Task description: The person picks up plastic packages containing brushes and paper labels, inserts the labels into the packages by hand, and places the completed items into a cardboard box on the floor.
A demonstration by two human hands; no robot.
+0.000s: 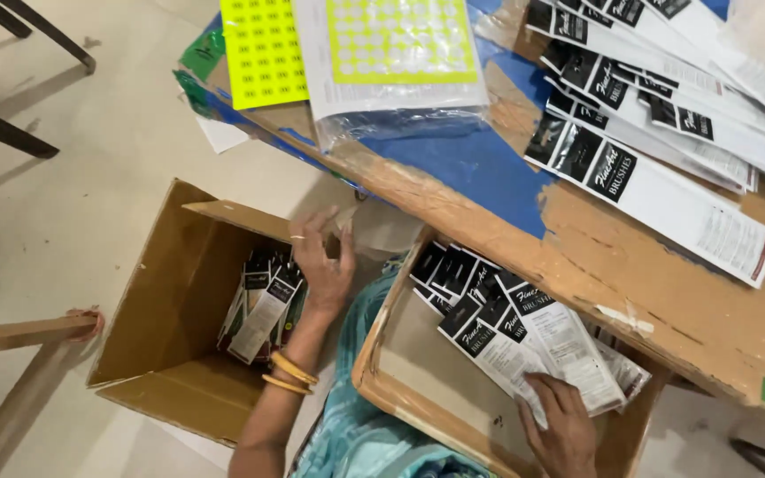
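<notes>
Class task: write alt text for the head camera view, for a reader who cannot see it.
A person's left hand reaches into an open cardboard box of black-and-white packets, while the right hand rests on similar packets in a wooden tray. More packets lie on the worn table above.

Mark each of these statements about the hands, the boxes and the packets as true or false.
1. The left hand reaches into the open cardboard box. True.
2. That box holds upright packets. True.
3. The right hand holds a yellow sticker sheet. False: it rests on black-and-white packets in the wooden tray.
4. The yellow sticker sheets lie on the floor. False: they lie on the table.
5. Bangles circle the left wrist. True.
</notes>
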